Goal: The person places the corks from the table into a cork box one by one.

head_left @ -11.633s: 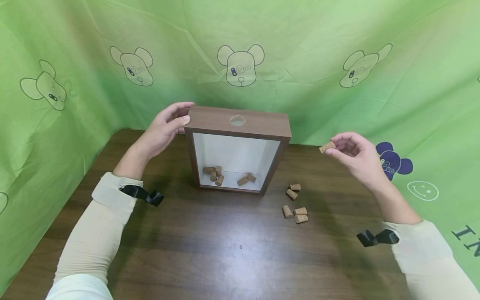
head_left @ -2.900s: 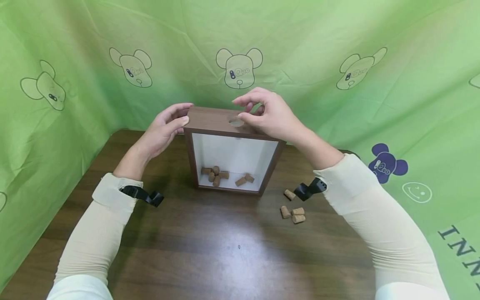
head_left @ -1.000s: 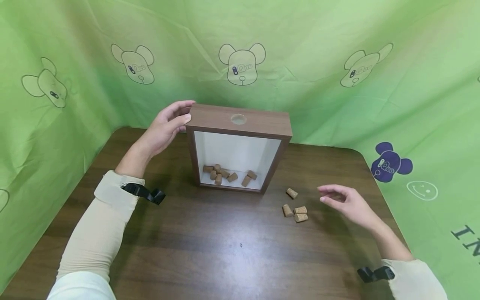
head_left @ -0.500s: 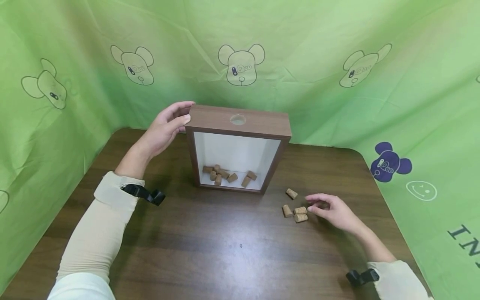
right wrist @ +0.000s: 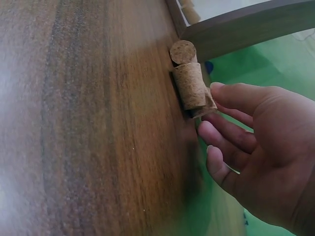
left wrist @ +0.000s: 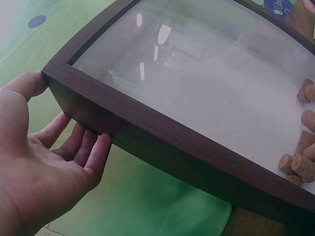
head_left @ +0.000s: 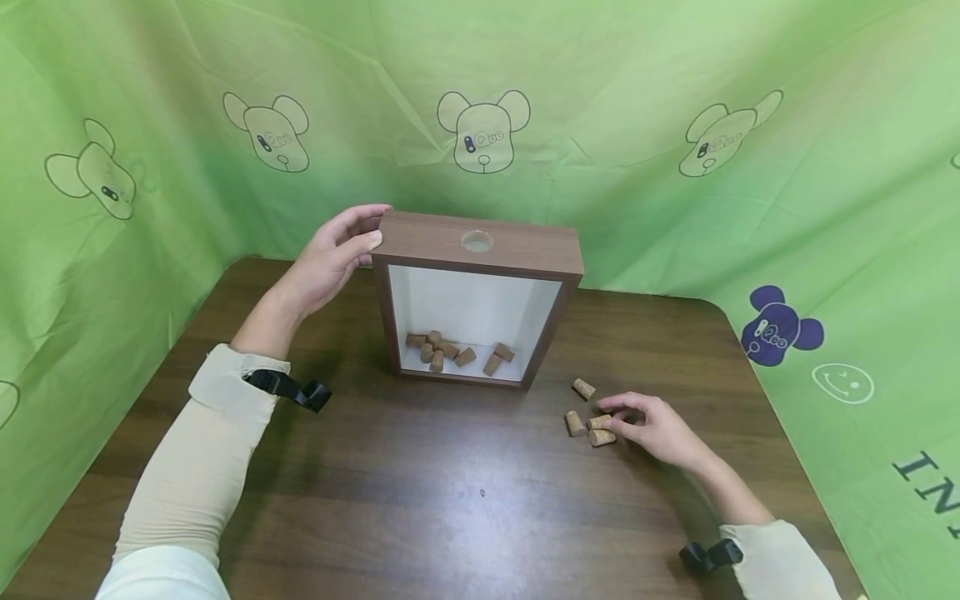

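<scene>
My left hand (head_left: 326, 254) grips the upper left corner of an upright brown shadow box (head_left: 532, 248), thumb on the near side and fingers behind. The box has a clear front and a round hole (head_left: 477, 241) in its top. Several corks (head_left: 437, 361) lie inside on its white floor. To the right of the box, my right hand (head_left: 652, 429) has its thumb and finger around a cork (head_left: 599, 422) on the table. Another cork (head_left: 602, 437) lies right against that one. In the right wrist view a cork (right wrist: 190, 86) partly hides the pinched one.
Two more loose corks lie nearby, one cork (head_left: 575, 423) just left of the pair and one cork (head_left: 583, 388) closer to the box. The dark wooden table (head_left: 360, 492) ends at a green printed curtain (head_left: 615, 125) behind and at both sides.
Earlier my right hand carried a cork to the box's top hole; the box now holds more corks and the table fewer. Lately that hand moved left onto the corks. My left hand stayed put.
</scene>
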`<state>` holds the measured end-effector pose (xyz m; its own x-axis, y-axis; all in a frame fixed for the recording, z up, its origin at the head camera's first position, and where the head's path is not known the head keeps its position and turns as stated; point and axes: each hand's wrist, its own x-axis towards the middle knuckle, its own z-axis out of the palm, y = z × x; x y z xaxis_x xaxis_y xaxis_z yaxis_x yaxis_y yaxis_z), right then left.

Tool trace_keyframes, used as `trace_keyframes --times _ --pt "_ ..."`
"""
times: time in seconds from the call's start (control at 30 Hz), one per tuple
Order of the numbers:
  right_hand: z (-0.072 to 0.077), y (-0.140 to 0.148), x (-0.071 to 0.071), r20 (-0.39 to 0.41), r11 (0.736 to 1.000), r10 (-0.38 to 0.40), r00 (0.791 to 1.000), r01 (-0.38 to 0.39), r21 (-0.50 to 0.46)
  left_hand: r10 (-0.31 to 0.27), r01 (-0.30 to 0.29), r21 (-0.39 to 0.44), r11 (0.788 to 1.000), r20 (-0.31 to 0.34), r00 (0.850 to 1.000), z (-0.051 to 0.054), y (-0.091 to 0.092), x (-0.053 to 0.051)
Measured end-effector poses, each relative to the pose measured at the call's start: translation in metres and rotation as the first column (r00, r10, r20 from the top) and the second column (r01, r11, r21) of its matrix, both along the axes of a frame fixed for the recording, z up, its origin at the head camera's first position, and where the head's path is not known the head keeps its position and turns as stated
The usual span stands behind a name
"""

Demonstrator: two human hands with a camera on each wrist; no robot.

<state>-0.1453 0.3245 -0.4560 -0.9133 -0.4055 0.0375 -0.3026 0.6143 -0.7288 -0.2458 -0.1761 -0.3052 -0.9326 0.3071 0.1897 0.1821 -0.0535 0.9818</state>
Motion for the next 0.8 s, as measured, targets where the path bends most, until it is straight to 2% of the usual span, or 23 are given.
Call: trace_keyframes --times 0.33,0.8 --pt "0.0001 -0.0044 -0.0007 -0.061 0.997 0.024 0.998 -0.019 0.081 0.004 -0.004 -0.001 1.0 0.002 1.0 -0.0017 0.0006 -0.0017" --pt "-0.0025 -0.0011 -0.0027 -0.125 0.991 0.064 0.99 -0.049 0.121 0.004 -0.004 -0.007 1.0 0.002 1.0 -0.0009 0.0005 -0.0012"
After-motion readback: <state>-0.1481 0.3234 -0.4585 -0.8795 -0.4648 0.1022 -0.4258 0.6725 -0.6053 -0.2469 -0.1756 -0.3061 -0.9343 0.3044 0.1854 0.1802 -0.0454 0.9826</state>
